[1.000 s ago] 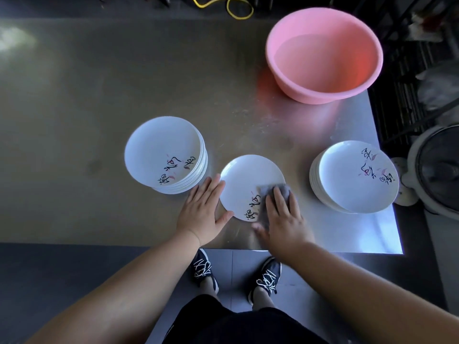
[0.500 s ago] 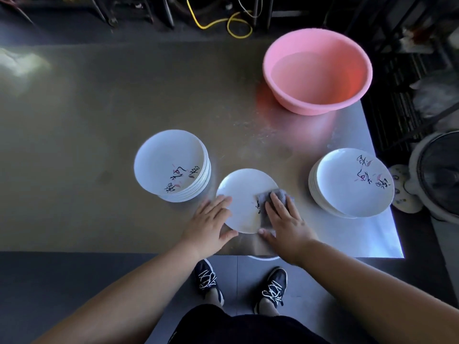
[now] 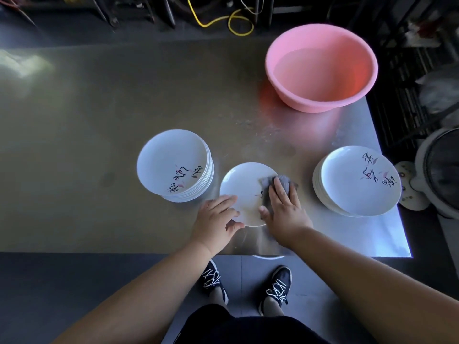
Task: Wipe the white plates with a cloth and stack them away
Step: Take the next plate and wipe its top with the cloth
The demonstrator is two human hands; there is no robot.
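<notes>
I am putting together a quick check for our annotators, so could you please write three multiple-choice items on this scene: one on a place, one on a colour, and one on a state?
1. Where does the round pink plastic basin stand on the metal table?
A. far right part
B. near left corner
C. between the plate stacks

2. What colour is the small crumpled cloth?
A. yellow
B. grey
C. green

3. What is the left hand doing?
A. lifting a stack
B. reaching into the basin
C. resting on the single white plate

Answers:
1 A, as the basin sits beyond the right stack of white plates.
2 B, as grey fabric shows under the right hand.
3 C, as its fingers lie on the plate's near left rim, beside the left stack of white plates.
</notes>
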